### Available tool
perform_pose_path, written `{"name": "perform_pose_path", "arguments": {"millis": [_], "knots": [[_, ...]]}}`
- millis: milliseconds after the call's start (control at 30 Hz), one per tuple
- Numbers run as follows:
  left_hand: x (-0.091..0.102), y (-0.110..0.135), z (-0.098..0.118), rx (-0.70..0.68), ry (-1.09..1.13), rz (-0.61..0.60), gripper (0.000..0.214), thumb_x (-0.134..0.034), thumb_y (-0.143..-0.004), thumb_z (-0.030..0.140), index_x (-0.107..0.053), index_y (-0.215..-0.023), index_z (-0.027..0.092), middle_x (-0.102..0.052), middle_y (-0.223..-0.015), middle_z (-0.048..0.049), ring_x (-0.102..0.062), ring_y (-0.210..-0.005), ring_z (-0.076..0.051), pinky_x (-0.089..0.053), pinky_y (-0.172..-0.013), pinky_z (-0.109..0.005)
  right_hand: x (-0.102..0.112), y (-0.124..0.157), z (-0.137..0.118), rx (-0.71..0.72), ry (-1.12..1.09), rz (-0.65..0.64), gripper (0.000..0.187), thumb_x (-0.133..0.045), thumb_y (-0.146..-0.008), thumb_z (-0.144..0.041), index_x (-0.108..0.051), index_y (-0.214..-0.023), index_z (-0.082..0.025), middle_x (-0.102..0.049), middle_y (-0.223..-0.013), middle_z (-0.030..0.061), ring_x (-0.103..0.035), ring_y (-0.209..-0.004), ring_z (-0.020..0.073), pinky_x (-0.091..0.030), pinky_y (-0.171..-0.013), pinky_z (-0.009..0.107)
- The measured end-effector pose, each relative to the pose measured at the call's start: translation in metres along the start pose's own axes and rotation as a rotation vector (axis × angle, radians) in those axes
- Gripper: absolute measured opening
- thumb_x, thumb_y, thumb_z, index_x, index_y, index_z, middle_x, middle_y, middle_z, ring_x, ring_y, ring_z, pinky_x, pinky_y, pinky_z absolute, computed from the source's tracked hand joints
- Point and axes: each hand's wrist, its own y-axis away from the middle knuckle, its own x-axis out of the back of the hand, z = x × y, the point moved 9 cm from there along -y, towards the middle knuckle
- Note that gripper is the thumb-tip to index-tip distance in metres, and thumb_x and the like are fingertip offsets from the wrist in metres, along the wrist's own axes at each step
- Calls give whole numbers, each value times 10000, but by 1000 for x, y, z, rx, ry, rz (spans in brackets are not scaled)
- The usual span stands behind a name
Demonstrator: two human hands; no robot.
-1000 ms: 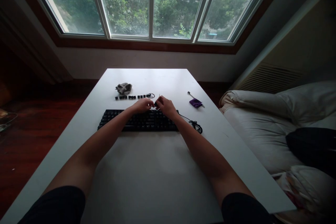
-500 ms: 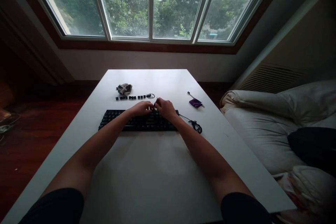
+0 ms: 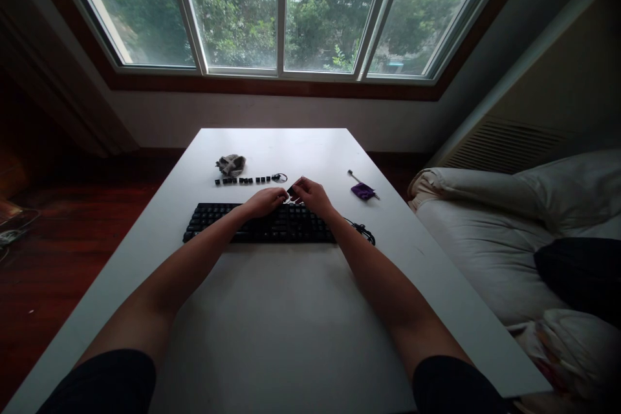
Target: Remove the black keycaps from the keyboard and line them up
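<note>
A black keyboard (image 3: 272,228) lies across the white table, partly covered by my forearms. My left hand (image 3: 266,200) is over its far edge with the fingers bent together; what they hold, if anything, is too small to make out. Beside it, my right hand (image 3: 312,195) pinches a small black piece (image 3: 291,191), which looks like a keycap. The fingertips of both hands nearly meet there. Beyond the keyboard runs a row of loose black keycaps (image 3: 246,180), with a thin ring-shaped tool (image 3: 280,177) at its right end.
A crumpled grey cloth (image 3: 231,165) lies behind the row of keycaps. To the right are a purple cloth (image 3: 363,191) and a thin brush-like stick (image 3: 354,176). The coiled keyboard cable (image 3: 365,232) rests by my right forearm. A pale sofa (image 3: 466,239) stands beyond the table's right edge.
My right hand has shifted slightly right and turned, so the small black piece at its fingertips now shows. My left hand has moved a little right.
</note>
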Motion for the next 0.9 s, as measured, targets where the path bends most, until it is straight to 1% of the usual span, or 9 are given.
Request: {"name": "perform_pose_path", "arguments": {"millis": [133,233,333,467,567,633,733,800,900], "knots": [[4,1,4,-27,112,19,313,-437,-996,323,-696,-1133,211,-720,-1067,-66,-629,-927,-205,-465,-837,-316,1,-2,0,15,-91,-39,328,-678,-879,-532,-620,-927,-213,-745,-797,22,-754,-730,191,-625,-625,302],[6,1,6,-2,239,-4,338,-437,-1003,383,-709,-1074,195,-704,-950,-46,-594,-831,-177,-452,-777,-295,4,-4,3,-15,-196,-45,390,-707,-848,-580,-603,-930,-212,-740,-791,19,-756,-729,197,-622,-628,307],[7,0,6,11,319,-15,408,-419,-1013,463,-711,-1009,179,-659,-842,-28,-541,-752,-154,-430,-714,-279,8,-3,6,-73,-290,-17,428,-737,-818,-596,-584,-916,-209,-749,-829,30,-753,-711,195,-612,-609,305],[4,-5,-2,38,452,17,488,-418,-1004,552,-702,-960,158,-597,-748,-15,-495,-676,-134,-401,-642,-266,13,-3,3,-94,-334,13,439,-747,-813,-591,-564,-919,-207,-760,-866,44,-750,-714,190,-604,-608,299],[-5,-9,-13,107,665,12,522,-419,-995,594,-688,-935,150,-570,-712,-11,-464,-609,-112,-380,-579,-253,17,-4,1,-78,-339,38,446,-740,-818,-599,-555,-930,-210,-763,-872,47,-749,-718,189,-598,-600,294],[-13,-10,-20,188,831,4,467,-472,-980,577,-681,-974,160,-605,-756,-23,-491,-604,-103,-396,-566,-245,19,-5,1,-70,-332,42,463,-748,-805,-609,-551,-930,-209,-760,-866,46,-747,-711,191,-595,-592,295],[-23,-10,-31,356,1002,5,346,-546,-958,482,-679,-1031,171,-671,-839,-59,-568,-632,-108,-453,-584,-249,20,-6,1,-56,-321,39,486,-757,-789,-623,-554,-930,-205,-753,-863,45,-747,-704,195,-595,-598,304],[-26,-10,-36,440,1020,7,291,-561,-949,419,-684,-1032,168,-701,-875,-80,-616,-664,-119,-492,-622,-261,22,-6,0,-46,-298,41,495,-753,-785,-638,-560,-926,-204,-749,-864,45,-745,-702,193,-598,-611,309],[-25,-17,-43,486,961,27,238,-555,-944,336,-680,-1067,175,-728,-962,-93,-682,-750,-136,-535,-701,-278,26,-6,0,-41,-263,47,514,-744,-778,-665,-569,-925,-205,-746,-855,44,-743,-704,192,-604,-627,317]]}}
